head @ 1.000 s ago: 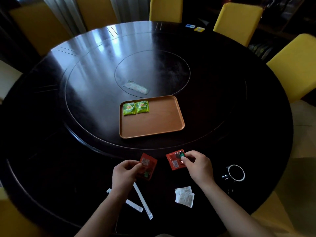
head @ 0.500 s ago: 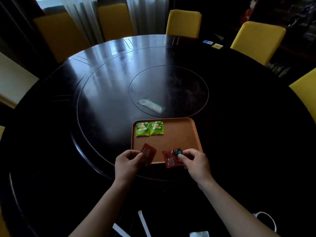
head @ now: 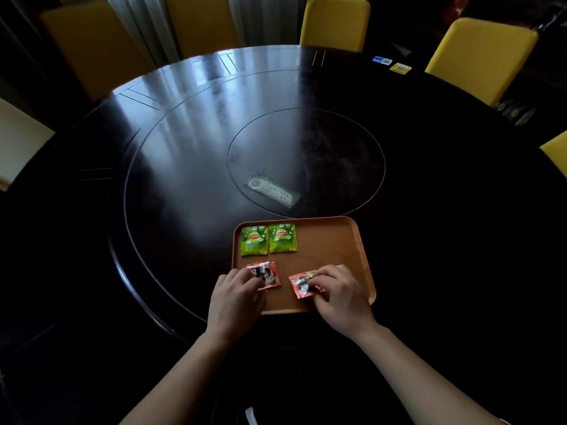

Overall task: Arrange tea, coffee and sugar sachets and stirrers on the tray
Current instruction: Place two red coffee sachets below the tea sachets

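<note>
- Low in the frame's centre, the left hand [head: 235, 302] pinches a red coffee sachet [head: 266, 273] lying on the tray's [head: 331, 240] near-left part.
- Just right of it, the right hand [head: 340, 297] grips a second red sachet [head: 302, 285], also on the tray.
- Above them, two green tea sachets [head: 268, 239] lie side by side in the tray's upper-left corner.
- Beyond, a pale wrapper [head: 274, 191] rests mid-table [head: 184, 142].

Two green tea sachets [head: 268, 239] flat, side by side in far left corner of wooden tray [head: 331, 243]. Two red coffee sachets [head: 267, 273] along near edge, each pinched, right one [head: 302, 283] crumpled.
</note>
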The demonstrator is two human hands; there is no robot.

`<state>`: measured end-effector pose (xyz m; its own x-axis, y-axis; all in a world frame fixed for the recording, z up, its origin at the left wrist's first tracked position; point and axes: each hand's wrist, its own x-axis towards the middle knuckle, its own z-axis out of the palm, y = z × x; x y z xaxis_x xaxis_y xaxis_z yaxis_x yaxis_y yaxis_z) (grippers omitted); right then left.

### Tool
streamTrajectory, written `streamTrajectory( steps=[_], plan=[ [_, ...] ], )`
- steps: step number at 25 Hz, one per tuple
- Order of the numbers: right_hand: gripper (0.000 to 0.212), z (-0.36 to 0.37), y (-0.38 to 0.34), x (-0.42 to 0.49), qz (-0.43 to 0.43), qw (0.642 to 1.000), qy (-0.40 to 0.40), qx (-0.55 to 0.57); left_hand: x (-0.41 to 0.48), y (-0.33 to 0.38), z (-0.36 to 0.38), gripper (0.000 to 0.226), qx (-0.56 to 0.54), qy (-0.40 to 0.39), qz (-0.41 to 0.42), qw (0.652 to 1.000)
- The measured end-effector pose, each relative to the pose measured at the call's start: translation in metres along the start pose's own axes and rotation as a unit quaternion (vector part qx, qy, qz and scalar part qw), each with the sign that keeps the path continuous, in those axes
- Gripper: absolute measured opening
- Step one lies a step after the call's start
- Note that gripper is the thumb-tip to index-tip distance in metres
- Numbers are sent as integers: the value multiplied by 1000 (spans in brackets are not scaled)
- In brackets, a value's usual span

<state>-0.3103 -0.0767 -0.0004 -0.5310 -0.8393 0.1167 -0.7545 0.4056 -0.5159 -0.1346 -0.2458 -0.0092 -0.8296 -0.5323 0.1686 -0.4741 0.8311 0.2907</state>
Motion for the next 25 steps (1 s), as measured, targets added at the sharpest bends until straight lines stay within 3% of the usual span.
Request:
streamTrajectory(
  steps=[3, 8, 14, 19, 25],
  plan=[
    [27, 0, 9, -1, 15, 999, 8, 31, -3, -3, -4, 19, -28, -16, -7, 999],
    [27, -2, 10, 6, 3, 999, -31, 21, 11, -10, 2, 40, 62, -113, 14, 992],
    [28, 0, 10, 10, -5, 1000, -27, 11, 6, -7, 6, 34, 111, -83, 28, 990],
    [33, 3, 3, 20, 1, 994, -97, -57, 9, -5, 10, 42, 88, -108, 30, 990],
    [35, 8, 2, 28, 33, 991, -76, -103, 21, -16, 5, 14, -17, -97, 73, 992]
  ],
)
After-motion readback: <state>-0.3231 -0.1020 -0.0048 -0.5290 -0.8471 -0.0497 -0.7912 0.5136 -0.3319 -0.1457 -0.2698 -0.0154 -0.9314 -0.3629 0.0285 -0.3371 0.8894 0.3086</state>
